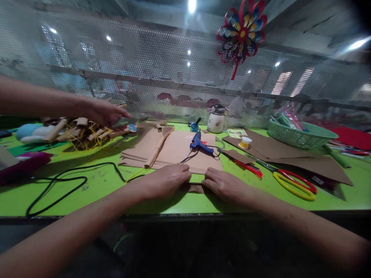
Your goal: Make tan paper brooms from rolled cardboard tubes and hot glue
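Note:
Near the front edge of the green table, my left hand and my right hand are closed on a small piece of brown paper. It shows in the gap between them, with a dark edge along its top; the fingers hide its ends. Just beyond my hands lies a stack of light brown paper sheets. A blue glue gun rests on the stack. Left of it is a rolled paper tube with a bundle of thin strands.
Another person's hand reaches in from the left over a heap of paper rolls with yellow string. Scissors, a green basket, a jar and brown cardboard sit to the right. A black cord loops at left.

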A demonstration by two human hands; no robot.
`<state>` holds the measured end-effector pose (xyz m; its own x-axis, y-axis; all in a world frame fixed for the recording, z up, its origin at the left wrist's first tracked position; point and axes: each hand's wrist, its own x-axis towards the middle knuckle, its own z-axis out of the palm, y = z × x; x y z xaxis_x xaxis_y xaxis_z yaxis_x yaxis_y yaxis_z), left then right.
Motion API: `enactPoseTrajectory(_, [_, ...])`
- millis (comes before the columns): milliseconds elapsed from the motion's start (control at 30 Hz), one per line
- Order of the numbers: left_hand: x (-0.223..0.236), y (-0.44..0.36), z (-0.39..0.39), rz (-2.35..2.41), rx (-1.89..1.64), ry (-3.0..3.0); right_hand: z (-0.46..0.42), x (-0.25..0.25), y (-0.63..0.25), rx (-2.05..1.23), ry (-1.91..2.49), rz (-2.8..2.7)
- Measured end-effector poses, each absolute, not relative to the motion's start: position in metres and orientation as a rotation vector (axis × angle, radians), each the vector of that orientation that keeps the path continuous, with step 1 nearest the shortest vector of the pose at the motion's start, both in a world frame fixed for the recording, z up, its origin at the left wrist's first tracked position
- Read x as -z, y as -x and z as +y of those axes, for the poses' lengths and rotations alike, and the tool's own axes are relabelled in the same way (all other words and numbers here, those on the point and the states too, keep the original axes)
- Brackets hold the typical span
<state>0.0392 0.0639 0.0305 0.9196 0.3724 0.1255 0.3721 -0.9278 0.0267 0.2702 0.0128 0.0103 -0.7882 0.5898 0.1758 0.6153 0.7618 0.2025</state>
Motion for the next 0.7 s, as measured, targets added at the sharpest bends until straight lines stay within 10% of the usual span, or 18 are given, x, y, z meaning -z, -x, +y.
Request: enactPoseTrajectory(700, [-0.014, -0.04, 0.059, 0.616, -0.381, -3.12, 0.005, -0.011, -0.27, 0.177, 1.186, -2.688])
